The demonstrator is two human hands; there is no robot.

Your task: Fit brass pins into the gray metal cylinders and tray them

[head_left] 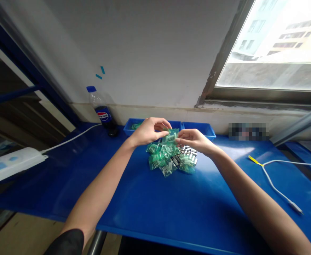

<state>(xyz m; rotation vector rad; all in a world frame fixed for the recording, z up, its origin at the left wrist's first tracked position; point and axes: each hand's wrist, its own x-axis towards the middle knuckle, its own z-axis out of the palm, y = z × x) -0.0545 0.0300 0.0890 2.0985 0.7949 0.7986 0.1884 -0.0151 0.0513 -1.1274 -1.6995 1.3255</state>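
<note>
Between my two hands is a small green-tinted plastic bag (172,134) with light, bar-shaped pieces inside. My left hand (152,130) pinches its left edge between thumb and fingers. On the other side, the fingers of my right hand (194,140) close on its right edge. Just below lies a pile of similar green bags (159,159), mixed with loose small metal pieces (189,151). Behind my hands stand blue plastic bins; the left bin (128,131) has some green material in it, and the right bin (200,130) is partly hidden by my right hand.
A cola bottle (104,115) stands at the back left of the blue table (155,202). A white power strip (14,163) with a cord is at the left. On the right lies a white cable (273,186) with a yellow tag. The wall and window bound the back.
</note>
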